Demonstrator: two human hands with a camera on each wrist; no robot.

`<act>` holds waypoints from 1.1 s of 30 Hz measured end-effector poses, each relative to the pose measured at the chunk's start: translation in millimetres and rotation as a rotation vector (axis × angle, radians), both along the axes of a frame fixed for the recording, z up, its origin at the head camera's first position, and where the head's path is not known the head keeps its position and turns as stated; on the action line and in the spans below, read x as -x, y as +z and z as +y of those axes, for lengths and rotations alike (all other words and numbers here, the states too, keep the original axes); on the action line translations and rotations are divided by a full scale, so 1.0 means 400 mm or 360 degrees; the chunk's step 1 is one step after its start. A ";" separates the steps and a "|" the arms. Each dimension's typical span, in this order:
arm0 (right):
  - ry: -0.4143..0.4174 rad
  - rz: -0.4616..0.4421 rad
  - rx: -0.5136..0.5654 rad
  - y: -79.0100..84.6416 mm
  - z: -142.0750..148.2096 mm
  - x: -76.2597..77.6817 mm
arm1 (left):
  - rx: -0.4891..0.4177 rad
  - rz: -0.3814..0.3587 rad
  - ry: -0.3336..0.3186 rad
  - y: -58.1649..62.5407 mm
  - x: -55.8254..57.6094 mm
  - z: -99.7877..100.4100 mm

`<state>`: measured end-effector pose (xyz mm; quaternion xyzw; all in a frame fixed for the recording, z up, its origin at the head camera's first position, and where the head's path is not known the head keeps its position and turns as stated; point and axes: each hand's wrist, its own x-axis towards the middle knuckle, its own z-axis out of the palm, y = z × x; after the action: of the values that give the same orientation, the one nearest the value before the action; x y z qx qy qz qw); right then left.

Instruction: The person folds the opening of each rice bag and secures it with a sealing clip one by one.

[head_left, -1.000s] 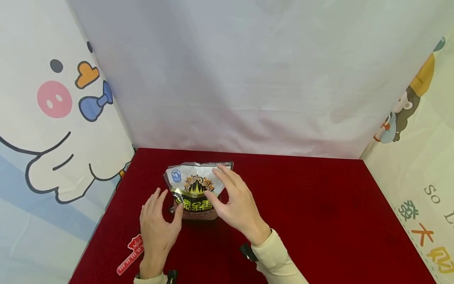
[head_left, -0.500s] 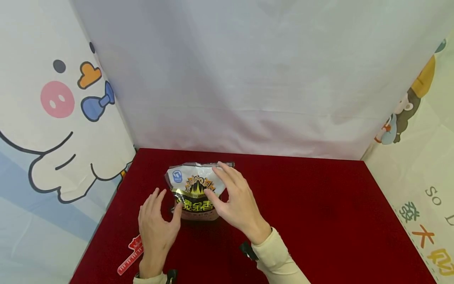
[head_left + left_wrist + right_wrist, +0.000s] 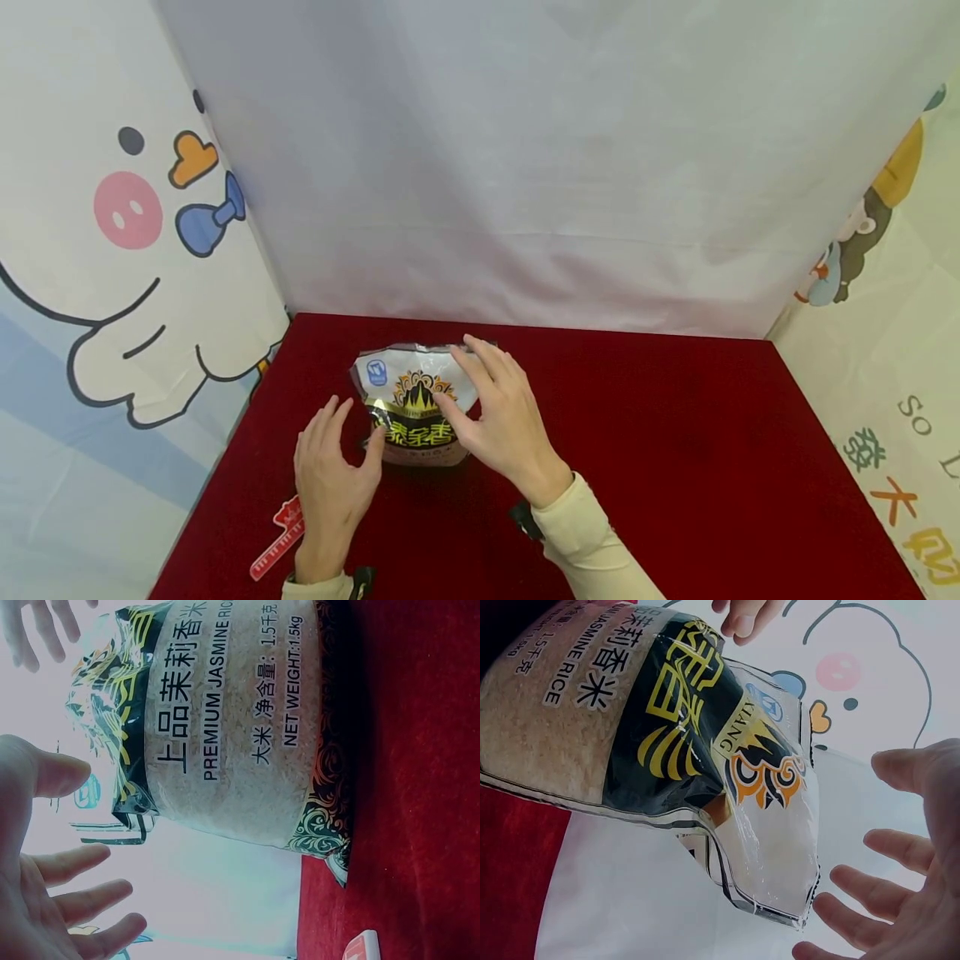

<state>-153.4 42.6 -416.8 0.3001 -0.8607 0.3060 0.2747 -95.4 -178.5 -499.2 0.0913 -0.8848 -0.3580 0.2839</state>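
Observation:
A clear, partly black and white bag of jasmine rice (image 3: pixel 416 392) stands upright on the red cloth, its top slumped and creased. In the left wrist view its printed front (image 3: pixel 232 735) shows the grains inside. My left hand (image 3: pixel 333 479) is at the bag's near left, fingers apart and relaxed, with nothing in them. At the bag's upper right is my right hand (image 3: pixel 506 421), spread with its thumb in front of the bag. The right wrist view has this hand (image 3: pixel 922 877) open beside the bag's top edge; whether a fingertip touches it I cannot tell.
A flat red-and-white, ruler-like piece (image 3: pixel 277 546) lies on the red cloth (image 3: pixel 660 450), partly behind my left wrist. A pale curtain (image 3: pixel 525 167) hangs behind, with printed cartoon sheets (image 3: pixel 67 350) on both sides.
My right hand has risen very slightly along the bag's right side. The left hand and the bag stay practically in place; the view shifts a little.

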 end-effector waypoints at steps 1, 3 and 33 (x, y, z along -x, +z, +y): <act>-0.0013 0.0007 -0.0008 0.000 -0.001 0.001 | -0.0001 0.0000 0.0001 0.000 0.000 -0.001; -0.0040 0.0029 -0.0019 0.001 -0.003 0.002 | -0.0001 0.0001 0.0001 0.000 0.000 -0.002; -0.0057 0.0066 -0.0180 0.014 -0.027 0.028 | 0.0069 -0.0027 -0.0029 0.011 0.024 -0.027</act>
<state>-164.5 31.9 -411.3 0.3058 -0.8760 0.2458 0.2804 -104.9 -189.3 -494.7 0.0802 -0.8956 -0.3404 0.2750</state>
